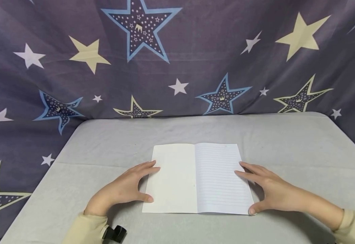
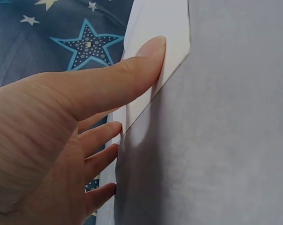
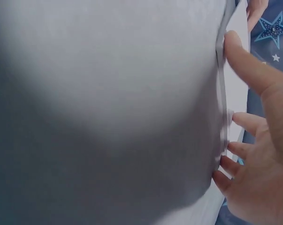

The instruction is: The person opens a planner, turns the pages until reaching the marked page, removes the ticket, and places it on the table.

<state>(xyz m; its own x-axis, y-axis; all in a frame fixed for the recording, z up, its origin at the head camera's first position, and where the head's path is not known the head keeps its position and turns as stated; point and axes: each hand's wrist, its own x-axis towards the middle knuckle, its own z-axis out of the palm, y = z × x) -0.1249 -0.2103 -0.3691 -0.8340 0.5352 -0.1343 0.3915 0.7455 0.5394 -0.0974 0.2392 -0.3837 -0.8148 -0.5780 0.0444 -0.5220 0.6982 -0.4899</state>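
Observation:
An open notebook lies flat on the grey-covered table, its left page plain and cream, its right page white with ruled lines. My left hand rests at the notebook's left edge, thumb and fingertips on the page margin, fingers spread. In the left wrist view the thumb lies over the page near its corner. At the right edge, my right hand touches the ruled page with spread fingers, its thumb at the near corner. In the right wrist view that hand's fingertips meet the notebook's edge.
The table wears a light grey cloth. Behind it and along its sides hangs a dark curtain printed with stars. A black strap sits at the left wrist, next to a beige sleeve.

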